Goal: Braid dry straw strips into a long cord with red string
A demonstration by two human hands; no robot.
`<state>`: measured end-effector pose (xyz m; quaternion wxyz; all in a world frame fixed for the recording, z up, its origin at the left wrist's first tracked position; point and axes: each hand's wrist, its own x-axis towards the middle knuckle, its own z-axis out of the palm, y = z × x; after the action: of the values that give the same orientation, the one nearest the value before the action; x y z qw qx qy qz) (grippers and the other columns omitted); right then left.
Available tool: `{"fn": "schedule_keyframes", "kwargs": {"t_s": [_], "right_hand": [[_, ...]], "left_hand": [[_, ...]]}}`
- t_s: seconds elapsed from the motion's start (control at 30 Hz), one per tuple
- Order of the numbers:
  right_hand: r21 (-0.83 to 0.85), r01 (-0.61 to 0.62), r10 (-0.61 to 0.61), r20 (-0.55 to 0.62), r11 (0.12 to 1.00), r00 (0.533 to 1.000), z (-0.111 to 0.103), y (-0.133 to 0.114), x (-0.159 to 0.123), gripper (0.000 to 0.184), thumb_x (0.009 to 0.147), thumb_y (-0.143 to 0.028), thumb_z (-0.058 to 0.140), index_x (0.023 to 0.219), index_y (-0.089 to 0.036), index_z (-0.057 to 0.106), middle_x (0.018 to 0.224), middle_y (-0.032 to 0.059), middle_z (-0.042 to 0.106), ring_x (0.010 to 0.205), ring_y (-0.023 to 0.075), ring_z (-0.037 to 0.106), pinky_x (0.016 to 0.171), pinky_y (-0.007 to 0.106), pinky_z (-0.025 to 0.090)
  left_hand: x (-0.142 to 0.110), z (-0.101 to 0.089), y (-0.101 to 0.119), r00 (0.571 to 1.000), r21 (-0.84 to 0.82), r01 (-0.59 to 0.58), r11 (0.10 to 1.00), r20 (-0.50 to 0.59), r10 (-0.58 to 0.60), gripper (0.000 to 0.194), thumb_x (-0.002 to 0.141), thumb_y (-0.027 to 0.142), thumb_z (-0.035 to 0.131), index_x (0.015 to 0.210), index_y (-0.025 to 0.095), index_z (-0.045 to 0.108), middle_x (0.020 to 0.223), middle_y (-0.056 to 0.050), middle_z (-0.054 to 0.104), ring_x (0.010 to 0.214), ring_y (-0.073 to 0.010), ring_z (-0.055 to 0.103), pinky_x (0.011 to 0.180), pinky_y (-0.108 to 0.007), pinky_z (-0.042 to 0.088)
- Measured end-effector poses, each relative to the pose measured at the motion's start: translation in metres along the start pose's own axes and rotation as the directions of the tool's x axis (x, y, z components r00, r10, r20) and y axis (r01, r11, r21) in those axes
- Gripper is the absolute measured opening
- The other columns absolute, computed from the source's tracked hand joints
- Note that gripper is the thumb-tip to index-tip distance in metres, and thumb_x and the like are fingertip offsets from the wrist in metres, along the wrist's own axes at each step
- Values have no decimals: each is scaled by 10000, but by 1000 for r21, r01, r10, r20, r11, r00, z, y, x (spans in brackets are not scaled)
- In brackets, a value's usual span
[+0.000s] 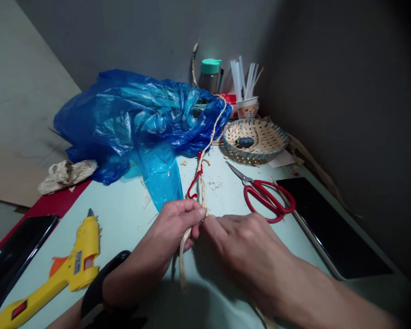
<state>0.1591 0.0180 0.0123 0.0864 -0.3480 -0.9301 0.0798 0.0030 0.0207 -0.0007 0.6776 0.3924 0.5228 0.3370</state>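
A pale twisted cord (212,132) of plant fibre runs from the blue bag down the table to my hands. My left hand (181,219) pinches its near end between thumb and fingers, and a loose flat strand (182,260) hangs below. Right against it, my right hand (236,233) has its fingers closed at the same spot; the fibre in its grip is mostly hidden. Another strand end (265,317) shows beneath my right forearm. A red string (193,186) is tied around the cord a little beyond my fingers.
Red-handled scissors (267,196) and a black-screened tablet (332,228) lie at right. A yellow glue gun (78,260) rests at left. Farther back are a blue plastic bag (123,119), a woven basket (260,141) holding a dark spool, a cup of glue sticks (247,107) and a green-lidded jar (210,75).
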Motion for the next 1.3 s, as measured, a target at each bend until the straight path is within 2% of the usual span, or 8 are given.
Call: {"fn": "schedule_keyframes", "kwargs": {"t_s": [0.1,0.2,0.3,0.43,0.6,0.8,1.13,1.3], "right_hand": [[-69,93,-95,-24,993,995,2,-3,0,252,757,10,437,905,-119,596,717,71,659,549,169,538,470,302,176],[167,71,-71,-6,983,997,-5,-1,1,143,851,-131,481,804,-160,613,634,19,629,491,126,494,462,278,222],[439,-113,171,-94,891,981,-15,9,4,228,915,-274,468,803,-182,644,639,0,631,525,107,520,516,237,337],[595,-220,379,-155,773,912,-16,29,12,225,864,-321,567,1046,-224,656,944,30,686,757,159,612,642,249,448],[767,-176,372,-88,617,924,-1,39,21,212,841,-315,589,995,-198,677,967,44,687,843,188,626,718,284,481],[860,-115,343,-73,498,936,2,44,28,120,824,-247,591,844,-146,653,818,32,657,761,152,590,716,274,447],[620,-122,300,-191,775,935,3,39,26,134,921,-204,451,839,-162,548,798,-1,569,739,120,512,673,241,368],[571,-135,313,-227,810,922,8,35,31,129,922,-189,430,840,-161,525,796,1,556,716,116,496,646,239,357]], "left_hand": [[-4,1,2,1000,9,1,1000,1,-1,235,796,371,567,712,155,532,571,44,426,493,-59,364,454,-172,279],[-5,2,8,998,144,-30,989,-42,36,217,776,341,582,685,151,531,573,36,456,516,-70,390,472,-184,293],[-5,4,12,989,298,-64,952,-107,100,217,789,340,547,669,161,522,546,46,437,510,-79,381,467,-196,283],[-6,5,11,968,536,-100,838,-144,207,234,810,345,504,644,180,508,513,57,369,490,-87,322,453,-223,237],[-7,6,10,964,608,-135,782,-102,246,202,809,307,493,647,188,507,508,64,321,487,-88,289,450,-229,227],[-5,7,12,979,553,-66,831,-127,162,229,793,315,523,614,191,448,509,67,340,480,-82,303,439,-220,228],[-2,5,8,990,386,-104,916,-51,133,255,807,344,535,624,184,458,512,59,419,495,-82,360,468,-218,281],[-1,3,7,992,329,-107,938,-27,122,225,801,296,535,621,174,478,482,65,411,469,-71,352,456,-209,275]]}}
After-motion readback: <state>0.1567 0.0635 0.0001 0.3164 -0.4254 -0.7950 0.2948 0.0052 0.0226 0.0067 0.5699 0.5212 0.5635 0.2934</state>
